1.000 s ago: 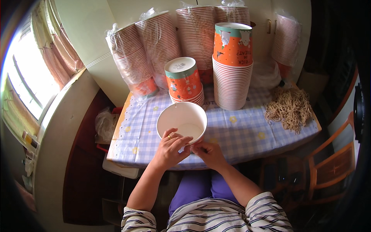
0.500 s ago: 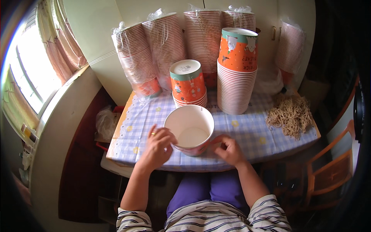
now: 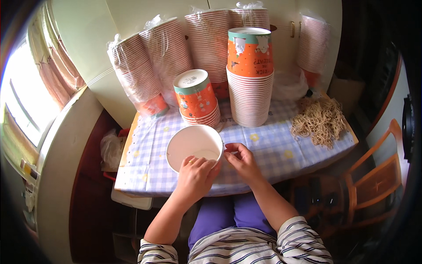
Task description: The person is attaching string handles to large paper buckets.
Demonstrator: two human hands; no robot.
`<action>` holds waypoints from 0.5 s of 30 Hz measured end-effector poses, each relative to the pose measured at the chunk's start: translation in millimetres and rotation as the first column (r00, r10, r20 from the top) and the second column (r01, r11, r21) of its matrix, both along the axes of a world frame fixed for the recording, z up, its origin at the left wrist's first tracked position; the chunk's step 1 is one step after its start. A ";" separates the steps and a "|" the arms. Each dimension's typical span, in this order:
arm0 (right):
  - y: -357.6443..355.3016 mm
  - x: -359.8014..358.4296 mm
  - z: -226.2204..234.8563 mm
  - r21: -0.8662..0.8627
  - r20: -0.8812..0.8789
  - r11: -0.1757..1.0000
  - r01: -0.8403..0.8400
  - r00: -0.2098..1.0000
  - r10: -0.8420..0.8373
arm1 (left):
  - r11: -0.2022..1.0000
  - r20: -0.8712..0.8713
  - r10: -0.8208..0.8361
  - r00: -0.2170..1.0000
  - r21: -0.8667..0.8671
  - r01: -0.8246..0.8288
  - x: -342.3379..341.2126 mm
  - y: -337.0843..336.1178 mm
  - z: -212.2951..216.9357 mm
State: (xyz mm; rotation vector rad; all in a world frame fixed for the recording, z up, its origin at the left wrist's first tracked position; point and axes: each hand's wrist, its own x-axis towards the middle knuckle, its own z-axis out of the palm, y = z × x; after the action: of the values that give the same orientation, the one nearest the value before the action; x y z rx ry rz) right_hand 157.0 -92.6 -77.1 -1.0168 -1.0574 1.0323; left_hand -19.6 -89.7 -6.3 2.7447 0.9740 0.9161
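A white-lined paper bucket (image 3: 189, 143) stands at the near side of the table, its mouth tilted toward me. My left hand (image 3: 194, 177) grips its near rim, fingers reaching over into the mouth. At the bucket's right side, my right hand (image 3: 244, 162) pinches thumb and forefinger together close to the rim; whatever lies between them is too small to make out. Behind the bucket sits a short stack of upturned orange and green paper buckets (image 3: 197, 99). To its right rises a taller upturned stack (image 3: 250, 94).
Several plastic-wrapped bucket stacks (image 3: 136, 70) line the back, with another wrapped stack (image 3: 313, 46) at the far right. A tangled heap of beige strings (image 3: 321, 122) lies on the checked tablecloth (image 3: 272, 152). A wooden chair (image 3: 373, 176) stands to the right.
My left hand has moved from beside the bucket onto its near rim, and the bucket now tips toward me. My right hand has come up to the rim. The whole view has shifted slightly.
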 end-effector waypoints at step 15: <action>12.0 -16.8 -13.4 0.028 -0.092 0.992 -0.123 0.988 0.125 | 0.965 0.019 0.205 0.979 -0.171 -0.198 11.2 9.8 17.9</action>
State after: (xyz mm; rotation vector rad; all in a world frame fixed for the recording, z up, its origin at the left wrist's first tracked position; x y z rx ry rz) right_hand 140.2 -80.6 -90.4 -0.8848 -1.0638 1.1556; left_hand -8.4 -79.9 11.6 2.5155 1.2797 0.8631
